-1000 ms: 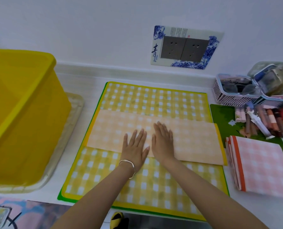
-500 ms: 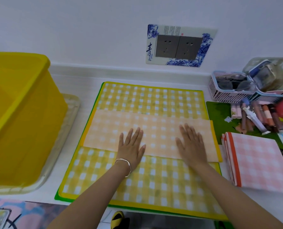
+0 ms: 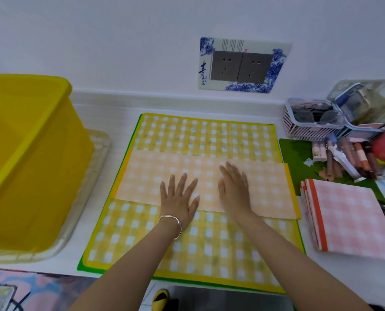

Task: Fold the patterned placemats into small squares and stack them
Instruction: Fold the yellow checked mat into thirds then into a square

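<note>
On the bench (image 3: 119,122), one yellow placemat (image 3: 205,135), one pale folded placemat (image 3: 146,176) atop, one pink stack (image 3: 348,214) beside, left grip (image 3: 178,203) and right grip (image 3: 234,191) both flat, fingers straight, pressing the pale one.

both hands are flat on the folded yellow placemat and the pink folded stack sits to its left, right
No. The head view shows the pink folded stack to the right of the folded yellow placemat, not its left. The left hand and right hand do lie flat on it.

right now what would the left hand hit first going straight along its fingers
Nothing upright: the left hand would leave the folded strip for the yellow checked placemat, then probably the wall.
</note>
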The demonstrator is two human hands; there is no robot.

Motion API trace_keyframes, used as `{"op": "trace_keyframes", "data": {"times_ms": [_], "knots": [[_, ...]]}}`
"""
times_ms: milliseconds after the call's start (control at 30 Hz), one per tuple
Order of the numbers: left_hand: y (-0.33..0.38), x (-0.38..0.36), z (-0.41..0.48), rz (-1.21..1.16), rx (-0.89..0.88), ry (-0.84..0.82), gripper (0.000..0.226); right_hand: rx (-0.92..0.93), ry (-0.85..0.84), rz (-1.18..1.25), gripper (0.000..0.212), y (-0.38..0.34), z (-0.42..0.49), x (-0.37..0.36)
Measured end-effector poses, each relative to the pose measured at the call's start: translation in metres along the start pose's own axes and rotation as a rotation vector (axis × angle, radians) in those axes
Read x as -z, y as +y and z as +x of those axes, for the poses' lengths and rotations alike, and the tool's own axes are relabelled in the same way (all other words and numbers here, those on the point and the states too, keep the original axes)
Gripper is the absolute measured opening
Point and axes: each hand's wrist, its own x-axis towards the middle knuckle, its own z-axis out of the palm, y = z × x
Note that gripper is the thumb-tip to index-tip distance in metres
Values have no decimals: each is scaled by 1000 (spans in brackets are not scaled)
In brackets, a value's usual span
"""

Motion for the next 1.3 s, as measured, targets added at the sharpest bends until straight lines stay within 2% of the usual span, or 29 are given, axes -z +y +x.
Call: {"op": "trace_keyframes", "data": {"times_ms": [67, 133, 400, 633, 733, 800, 833, 933, 1000, 1067, 1167, 1300], "knots": [[0, 1, 0, -17, 9, 10, 72, 30, -32, -36, 64, -17, 1, -17], [-3, 1, 1, -24, 21, 20, 76, 43, -35, -95, 70, -17, -2, -27], [-37, 9, 4, 16, 131, -7, 65, 65, -22, -135, 63, -10, -2, -28], [-100, 16, -3, 11, 235, -17, 78, 73, -20, -147, 64, -10, -2, -28], [-104, 20, -1, 27, 233, -53, 82, 84, -54, -108, 53, -7, 0, -27], [-101, 24, 2, -2, 209, -51, 85, 62, -70, 73, 44, -7, 3, -22], [-99, 28, 4, -29, 175, -38, 84, 13, -54, 263, 41, -11, 2, -16], [-88, 39, 22, -77, 46, 10, 75, -257, -24, 836, 28, -31, -13, 9], [-78, 45, 42, -43, 5, 7, 63, -421, -104, 1055, 25, -41, -29, 20], [-67, 50, 62, -10, -27, -5, 59, -550, -261, 1134, 18, -47, -46, 28], [-56, 55, 82, -6, -78, -30, 60, -713, -428, 1181, 18, -45, -69, 34], [-55, 51, 97, -56, -80, -16, 50, -888, -445, 1315, 18, -35, -87, 36]]}}
